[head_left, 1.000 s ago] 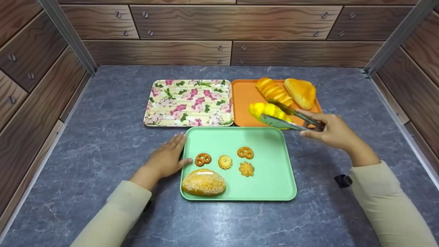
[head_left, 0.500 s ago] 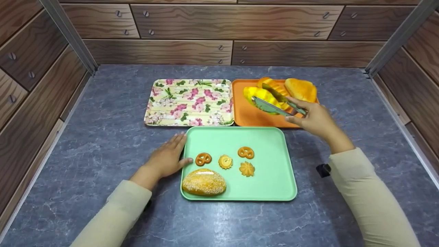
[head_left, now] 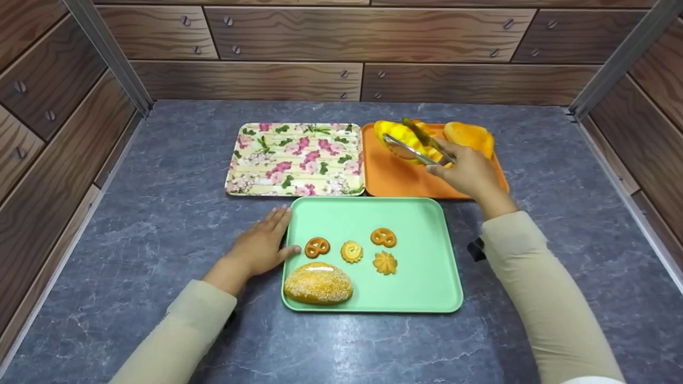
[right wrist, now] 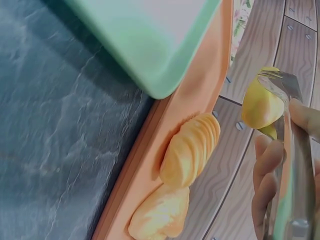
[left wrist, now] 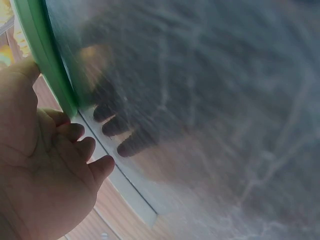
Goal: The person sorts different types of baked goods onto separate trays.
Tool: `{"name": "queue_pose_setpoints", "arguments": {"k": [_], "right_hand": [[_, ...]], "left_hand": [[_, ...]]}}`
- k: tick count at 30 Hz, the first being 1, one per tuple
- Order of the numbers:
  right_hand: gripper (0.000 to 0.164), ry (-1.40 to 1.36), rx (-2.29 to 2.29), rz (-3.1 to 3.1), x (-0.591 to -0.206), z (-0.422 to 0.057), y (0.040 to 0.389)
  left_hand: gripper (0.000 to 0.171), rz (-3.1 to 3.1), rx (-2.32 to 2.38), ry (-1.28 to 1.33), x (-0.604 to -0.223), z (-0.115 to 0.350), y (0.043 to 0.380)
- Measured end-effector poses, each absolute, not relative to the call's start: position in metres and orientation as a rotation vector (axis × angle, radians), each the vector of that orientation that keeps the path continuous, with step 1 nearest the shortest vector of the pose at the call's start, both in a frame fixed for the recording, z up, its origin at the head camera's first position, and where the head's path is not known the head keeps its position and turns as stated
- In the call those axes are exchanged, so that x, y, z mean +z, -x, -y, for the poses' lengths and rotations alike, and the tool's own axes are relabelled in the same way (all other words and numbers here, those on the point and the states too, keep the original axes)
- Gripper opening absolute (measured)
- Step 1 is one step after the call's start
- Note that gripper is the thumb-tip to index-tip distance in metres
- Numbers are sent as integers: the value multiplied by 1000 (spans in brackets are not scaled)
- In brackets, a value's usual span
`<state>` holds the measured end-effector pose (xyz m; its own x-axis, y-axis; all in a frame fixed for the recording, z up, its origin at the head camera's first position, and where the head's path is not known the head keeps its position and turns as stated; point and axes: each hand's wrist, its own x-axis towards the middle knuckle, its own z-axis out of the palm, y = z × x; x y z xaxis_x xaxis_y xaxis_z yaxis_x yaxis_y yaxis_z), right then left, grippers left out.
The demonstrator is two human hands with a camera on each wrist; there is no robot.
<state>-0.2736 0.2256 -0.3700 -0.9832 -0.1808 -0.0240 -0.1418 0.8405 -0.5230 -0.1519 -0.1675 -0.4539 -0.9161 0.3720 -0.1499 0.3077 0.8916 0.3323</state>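
Note:
My right hand (head_left: 469, 169) grips metal tongs (head_left: 427, 143), whose arms pinch a bright yellow ridged bread (head_left: 392, 130) above the orange tray (head_left: 389, 178). In the right wrist view the yellow bread (right wrist: 260, 107) hangs between the tong ends, clear of the tray. On the orange tray lie a sliced-looking loaf (right wrist: 192, 147), mostly hidden in the head view, and a golden triangular bread (head_left: 469, 137). My left hand (head_left: 260, 242) rests with straight fingers at the left edge of the green tray (head_left: 421, 288), its thumb over the rim.
The green tray bears a sesame bun (head_left: 318, 284), two pretzels (head_left: 317, 247), a round cookie (head_left: 351, 252) and a flower-shaped cookie (head_left: 384, 263). A floral tray (head_left: 299, 160) adjoins the orange tray on the left. Wood-patterned walls (head_left: 368, 37) enclose the table.
My right hand has carried the tongs and yellow bread left and toward the back, from the orange tray's front edge to over its back left. The left hand has stayed in place.

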Motion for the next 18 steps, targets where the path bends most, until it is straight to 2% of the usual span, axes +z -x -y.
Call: {"name": "queue_pose_setpoints", "arguments": {"k": [18], "right_hand": [[70, 174, -777, -2950, -389, -203, 293]], "left_hand": [[82, -2838, 443, -505, -453, 168, 153]]}}
